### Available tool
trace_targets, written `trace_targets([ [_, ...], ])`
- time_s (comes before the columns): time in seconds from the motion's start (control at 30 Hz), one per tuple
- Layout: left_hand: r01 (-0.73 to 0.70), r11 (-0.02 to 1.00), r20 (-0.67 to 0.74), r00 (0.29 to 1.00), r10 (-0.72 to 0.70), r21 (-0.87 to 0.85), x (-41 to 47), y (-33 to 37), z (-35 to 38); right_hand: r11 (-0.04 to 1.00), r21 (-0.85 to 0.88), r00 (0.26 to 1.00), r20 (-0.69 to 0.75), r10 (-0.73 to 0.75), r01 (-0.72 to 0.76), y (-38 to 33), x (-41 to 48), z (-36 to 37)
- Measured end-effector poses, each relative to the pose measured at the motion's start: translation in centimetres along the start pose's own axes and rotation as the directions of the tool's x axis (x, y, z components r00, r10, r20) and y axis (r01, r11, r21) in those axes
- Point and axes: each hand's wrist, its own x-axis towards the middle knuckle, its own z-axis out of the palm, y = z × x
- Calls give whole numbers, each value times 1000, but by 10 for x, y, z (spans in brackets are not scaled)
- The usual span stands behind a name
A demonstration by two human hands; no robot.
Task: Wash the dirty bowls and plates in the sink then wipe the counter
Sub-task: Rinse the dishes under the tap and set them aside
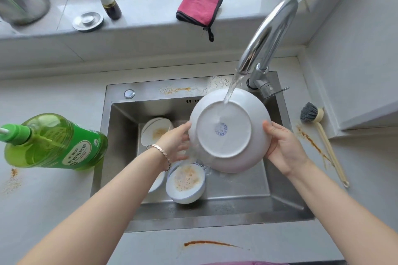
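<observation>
The plate (228,133) is clamped at opposite rims by the left hand (175,143) and the right hand (284,148), thumbs over the edge. It is held just below the faucet (269,34) spout, so that the stream rinses its base. The underside is turned up and tilted toward the person. The plate is round, so no long axis is presented.

Both hands gripping upturned white bowl (229,130), faucet (267,34) water running

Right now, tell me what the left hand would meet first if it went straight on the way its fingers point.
The upturned white bowl: the left hand grips its rim, fingers pointing across into it, so nothing lies between.
</observation>
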Motion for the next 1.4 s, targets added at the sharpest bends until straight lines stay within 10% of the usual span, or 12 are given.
trace_targets([
  [0.57,-347,933,-320,876,359,97,-22,-23,-66,880,-456,980,76,184,-130,28,41,61],
  [1.0,-446,785,-160,818,553,430,-19,14,5,892,-424,987,-103,124,-157,12,19,2],
  [1.4,-473,651,-124,746,655,594,-32,-3,27,798,-491,927,-59,370,-350,44,8,-26],
])
